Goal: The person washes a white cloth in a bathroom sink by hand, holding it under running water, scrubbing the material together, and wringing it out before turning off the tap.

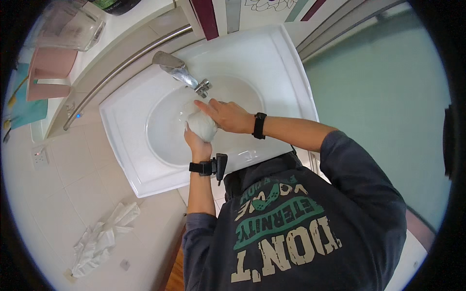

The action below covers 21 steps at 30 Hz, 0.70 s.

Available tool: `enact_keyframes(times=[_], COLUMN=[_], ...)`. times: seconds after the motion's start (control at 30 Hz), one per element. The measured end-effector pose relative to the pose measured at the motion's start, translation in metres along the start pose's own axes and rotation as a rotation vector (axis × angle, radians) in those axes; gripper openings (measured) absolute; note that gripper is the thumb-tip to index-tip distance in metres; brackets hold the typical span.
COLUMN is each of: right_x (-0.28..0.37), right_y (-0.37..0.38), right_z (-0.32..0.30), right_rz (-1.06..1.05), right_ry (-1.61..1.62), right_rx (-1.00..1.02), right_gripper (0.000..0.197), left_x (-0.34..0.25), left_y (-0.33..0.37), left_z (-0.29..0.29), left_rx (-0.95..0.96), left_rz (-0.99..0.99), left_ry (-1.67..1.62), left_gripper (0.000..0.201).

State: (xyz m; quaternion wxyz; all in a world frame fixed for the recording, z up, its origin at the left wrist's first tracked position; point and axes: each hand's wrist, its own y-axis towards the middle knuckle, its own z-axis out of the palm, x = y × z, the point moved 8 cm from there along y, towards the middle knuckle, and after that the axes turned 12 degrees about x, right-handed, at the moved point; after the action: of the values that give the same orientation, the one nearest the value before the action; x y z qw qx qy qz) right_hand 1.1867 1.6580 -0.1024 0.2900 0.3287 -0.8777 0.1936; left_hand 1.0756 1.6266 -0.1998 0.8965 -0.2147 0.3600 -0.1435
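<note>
Over the white oval sink (158,123), I hold a smooth, white, rounded thing (202,127) whose kind I cannot make out. From below and its left side, my left hand (197,141) is closed on it, the thumb along its edge. Across its upper right side lies my right hand (232,117), closed against it with a finger reaching over the top. Just beyond my fingers is the spout of a chrome faucet (182,75). Some of the fingers are hidden behind the white thing.
A curved metal rail (126,72) runs along the left shelf, which carries a pink holder (53,68) and a clear container (85,30). White cloth or plastic (107,237) hangs on the lower left tiles near a wall socket (40,156). Frosted glass (374,106) stands at right.
</note>
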Motion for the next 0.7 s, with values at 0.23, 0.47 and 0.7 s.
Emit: enact_keyframes(times=[0.23,0.47,0.7], right_x=[-0.015,-0.026,-0.041], right_y=[0.010,0.020,0.019], right_z=[0.020,0.053,0.071], right_rz=[-0.075,-0.131,-0.181], right_ry=[0.281,0.628,0.694], right_rx=[-0.033,0.340,0.478], right_gripper=[0.037,0.021,0.040], left_x=[-0.074,-0.073,-0.065], left_y=[-0.023,-0.038,-0.021], left_z=[0.064,0.127,0.063], left_rx=[-0.188,0.283,0.089], left_rz=[0.419,0.560,0.464], left_ry=[1.040,1.575,1.362], left_gripper=[0.020,0.017,0.025])
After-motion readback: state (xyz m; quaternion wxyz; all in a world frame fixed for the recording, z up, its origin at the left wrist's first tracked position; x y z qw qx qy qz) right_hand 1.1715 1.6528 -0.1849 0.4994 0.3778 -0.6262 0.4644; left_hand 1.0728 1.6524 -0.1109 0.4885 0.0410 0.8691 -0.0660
